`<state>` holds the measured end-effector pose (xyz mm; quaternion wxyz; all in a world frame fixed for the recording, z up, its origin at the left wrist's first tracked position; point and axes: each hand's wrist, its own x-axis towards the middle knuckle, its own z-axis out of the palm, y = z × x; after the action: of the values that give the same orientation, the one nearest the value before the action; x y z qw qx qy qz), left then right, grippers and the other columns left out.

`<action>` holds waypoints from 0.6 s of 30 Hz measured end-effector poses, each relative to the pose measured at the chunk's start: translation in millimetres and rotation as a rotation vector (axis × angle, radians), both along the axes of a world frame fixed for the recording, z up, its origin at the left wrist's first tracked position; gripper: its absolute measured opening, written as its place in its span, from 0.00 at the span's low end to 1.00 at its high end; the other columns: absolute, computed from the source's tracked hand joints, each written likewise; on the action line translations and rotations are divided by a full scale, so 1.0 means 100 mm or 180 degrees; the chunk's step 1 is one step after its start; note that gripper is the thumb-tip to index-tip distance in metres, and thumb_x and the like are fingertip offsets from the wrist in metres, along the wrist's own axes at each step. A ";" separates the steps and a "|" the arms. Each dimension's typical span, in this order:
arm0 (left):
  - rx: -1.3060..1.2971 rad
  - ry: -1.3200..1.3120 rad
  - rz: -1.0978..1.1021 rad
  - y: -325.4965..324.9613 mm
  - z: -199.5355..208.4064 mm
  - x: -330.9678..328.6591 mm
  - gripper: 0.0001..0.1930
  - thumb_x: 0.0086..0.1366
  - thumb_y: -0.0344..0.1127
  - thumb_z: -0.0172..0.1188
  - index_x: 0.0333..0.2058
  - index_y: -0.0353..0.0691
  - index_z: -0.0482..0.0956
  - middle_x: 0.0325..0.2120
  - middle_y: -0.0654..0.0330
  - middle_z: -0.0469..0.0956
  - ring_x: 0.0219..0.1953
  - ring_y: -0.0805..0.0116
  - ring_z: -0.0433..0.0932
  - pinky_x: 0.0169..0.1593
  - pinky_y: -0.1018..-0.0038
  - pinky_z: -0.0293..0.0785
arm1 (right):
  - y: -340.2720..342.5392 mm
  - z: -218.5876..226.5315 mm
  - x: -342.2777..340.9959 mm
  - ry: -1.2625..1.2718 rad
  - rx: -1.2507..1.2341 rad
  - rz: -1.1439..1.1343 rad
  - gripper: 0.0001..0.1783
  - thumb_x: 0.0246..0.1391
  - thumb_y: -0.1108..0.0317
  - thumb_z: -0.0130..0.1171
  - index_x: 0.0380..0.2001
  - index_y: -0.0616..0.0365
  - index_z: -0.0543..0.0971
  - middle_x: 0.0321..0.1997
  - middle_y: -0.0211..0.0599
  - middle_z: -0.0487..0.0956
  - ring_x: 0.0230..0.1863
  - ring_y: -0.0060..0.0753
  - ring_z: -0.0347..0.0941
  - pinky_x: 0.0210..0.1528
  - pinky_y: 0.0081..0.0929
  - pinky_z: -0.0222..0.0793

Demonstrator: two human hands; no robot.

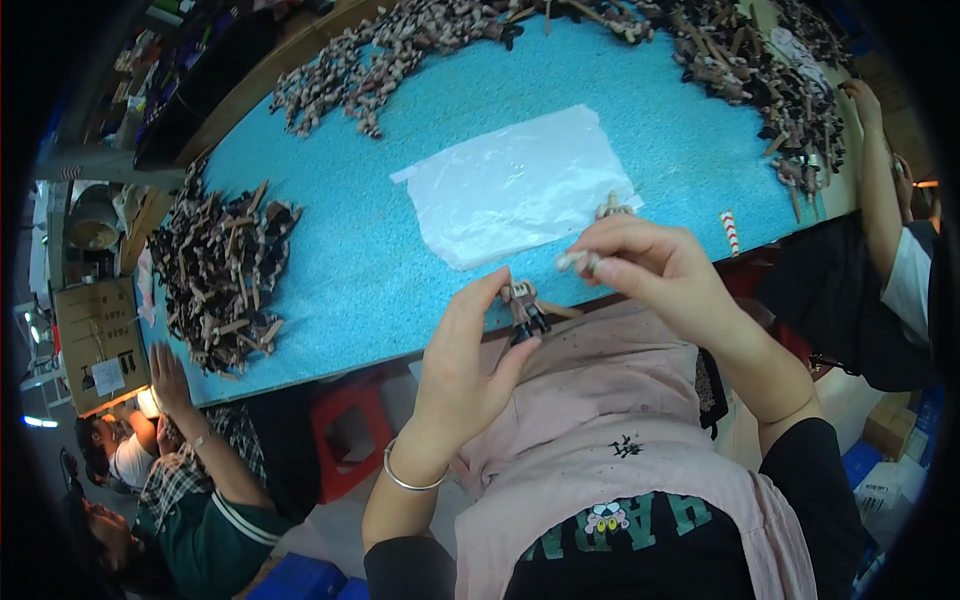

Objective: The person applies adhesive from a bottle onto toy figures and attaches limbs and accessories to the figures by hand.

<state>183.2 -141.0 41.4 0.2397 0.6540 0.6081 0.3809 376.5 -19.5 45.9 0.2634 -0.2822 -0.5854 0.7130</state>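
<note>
A small toy figure (522, 300) with a brownish body and dark legs is pinched between the thumb and fingers of my left hand (462, 360). Beside it, a little higher and to the right, my right hand (660, 270) grips a small pale toy part (578, 262) at its fingertips; its exact kind is too small to tell. The two pieces are apart. Just beyond my right fingers, another small pale figure piece (613, 205) lies at the edge of a white plastic sheet (510, 180), partly hidden by the hand.
The table has a blue foam top (340, 230). Heaps of brown and dark toy figures lie at the left (220, 270), far side (390, 60) and right (760, 80). A red-and-white striped strip (730, 232) rests near the edge. Co-workers sit at both sides; a red stool (350, 430) stands below.
</note>
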 end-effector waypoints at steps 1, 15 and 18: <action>-0.0186 -0.0257 0.0055 -0.07 0.00 -0.01 0.35 0.48 0.25 0.69 0.56 0.32 0.64 0.47 0.47 0.72 0.48 0.53 0.74 0.50 0.67 0.72 | -0.08 -0.02 -0.05 0.0226 -0.0012 0.0049 0.12 0.57 0.76 0.54 0.44 0.68 0.78 0.42 0.35 0.75 0.42 0.22 0.72 0.46 0.19 0.68; -0.0321 -0.0515 0.0161 -0.22 -0.15 0.01 0.37 0.47 0.26 0.71 0.56 0.32 0.65 0.47 0.50 0.73 0.47 0.62 0.77 0.51 0.69 0.74 | -0.38 -0.08 -0.22 -0.0581 0.1220 0.0688 0.17 0.43 0.79 0.62 0.41 0.61 0.79 0.41 0.40 0.74 0.42 0.36 0.73 0.43 0.28 0.69; -0.0343 -0.0515 0.0164 -0.22 -0.13 0.01 0.37 0.46 0.25 0.72 0.56 0.33 0.65 0.47 0.50 0.73 0.47 0.62 0.77 0.51 0.69 0.75 | -0.39 -0.08 -0.23 -0.0639 0.1437 0.0633 0.17 0.43 0.79 0.62 0.41 0.61 0.80 0.41 0.39 0.75 0.41 0.36 0.73 0.42 0.27 0.69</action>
<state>184.6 -162.8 28.0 0.3130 0.5913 0.6230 0.4052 354.0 -58.9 37.8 0.1889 -0.2267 -0.7777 0.5551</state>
